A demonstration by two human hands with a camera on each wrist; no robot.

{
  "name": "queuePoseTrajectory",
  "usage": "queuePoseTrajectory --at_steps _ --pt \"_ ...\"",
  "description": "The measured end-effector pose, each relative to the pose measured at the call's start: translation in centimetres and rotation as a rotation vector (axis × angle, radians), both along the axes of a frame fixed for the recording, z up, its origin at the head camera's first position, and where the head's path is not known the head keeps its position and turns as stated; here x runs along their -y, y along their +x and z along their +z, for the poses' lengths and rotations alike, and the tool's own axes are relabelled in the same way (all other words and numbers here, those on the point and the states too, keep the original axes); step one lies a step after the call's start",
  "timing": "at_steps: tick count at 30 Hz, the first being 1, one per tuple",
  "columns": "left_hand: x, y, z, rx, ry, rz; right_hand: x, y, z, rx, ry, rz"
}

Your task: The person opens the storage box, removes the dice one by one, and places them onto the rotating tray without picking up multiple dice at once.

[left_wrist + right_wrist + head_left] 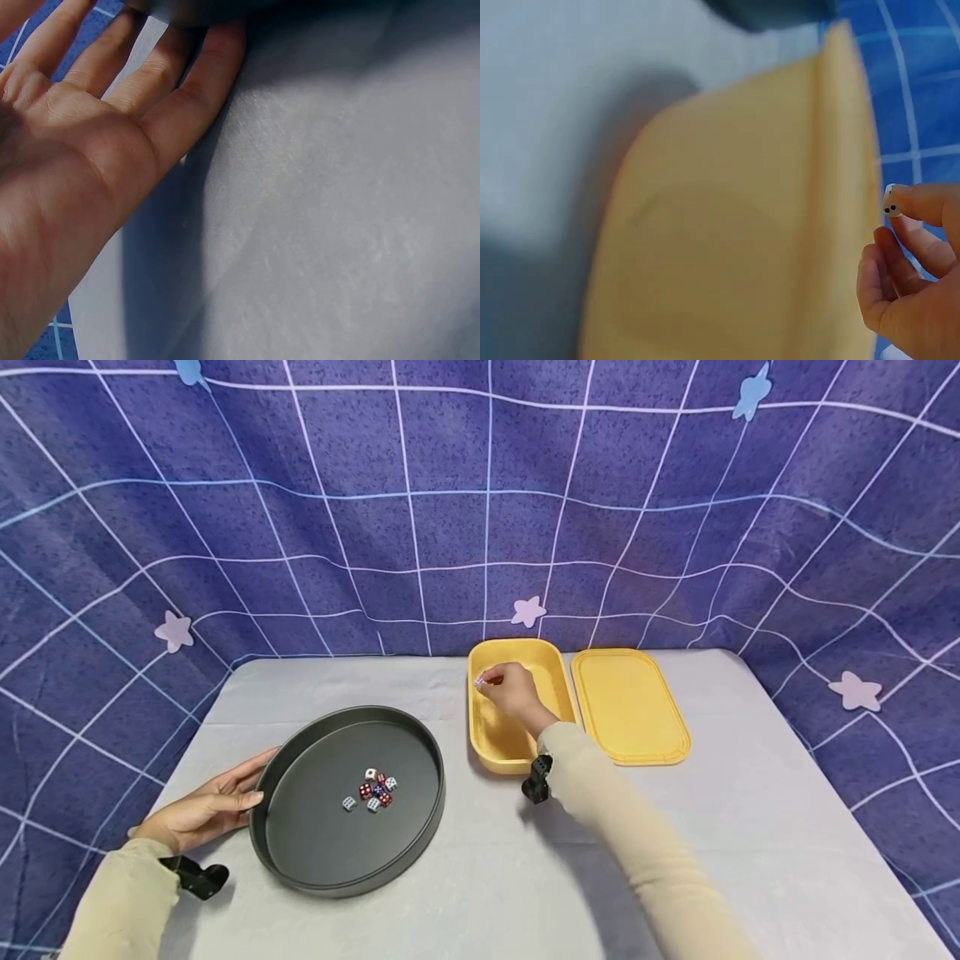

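On the left of the table is a round dark grey pan (315, 827). Several dice (366, 791), white, red and a blue one, lie grouped on its floor. My left hand (206, 808) grips the pan's left side, thumb over the rim; in the left wrist view its fingers reach the pan's edge. Above the yellow plastic container (491, 739) is my right hand (513, 691). Between thumb and fingertip it pinches a white die with black dots (892, 202). The container's far interior is partly hidden by this hand.
A flat yellow lid (630, 706) lies just right of the container. Pale cloth covers the table (487, 877). Behind and at both sides hangs a blue gridded curtain (450, 527) with star shapes, close to the container's far end. Both wrists carry black camera mounts (537, 779).
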State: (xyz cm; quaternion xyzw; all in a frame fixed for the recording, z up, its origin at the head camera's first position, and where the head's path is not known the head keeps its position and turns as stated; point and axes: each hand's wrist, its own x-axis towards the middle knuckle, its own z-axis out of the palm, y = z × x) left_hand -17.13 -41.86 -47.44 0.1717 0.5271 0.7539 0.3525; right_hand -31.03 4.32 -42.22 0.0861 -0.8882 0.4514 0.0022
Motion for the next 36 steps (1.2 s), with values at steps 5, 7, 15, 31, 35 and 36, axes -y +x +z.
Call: queuePoseTrajectory --at_steps 5,7,15,31,35,36 --pt "0.0 0.0 0.2 -0.003 -0.005 -0.005 1.9 1.5 2.3 -0.064 0.009 0.079" --pt "-0.1 0.0 0.2 -0.008 -0.010 -0.008 2.9 2.3 3.0 -0.077 0.011 0.121" --pt "0.0 0.0 0.2 -0.017 -0.022 -0.007 7.1 5.9 3.3 -0.124 0.064 0.264" --pt "0.1 0.0 0.0 -0.012 -0.012 -0.002 11.7 9.7 -2.0 -0.381 0.404 0.317" --pt "0.1 0.0 0.0 -0.013 -0.003 -0.005 11.9 9.7 -2.5 -0.357 0.434 0.313" --pt "0.1 0.0 0.0 -0.013 -0.007 -0.001 11.9 9.7 -2.5 -0.348 0.434 0.317"
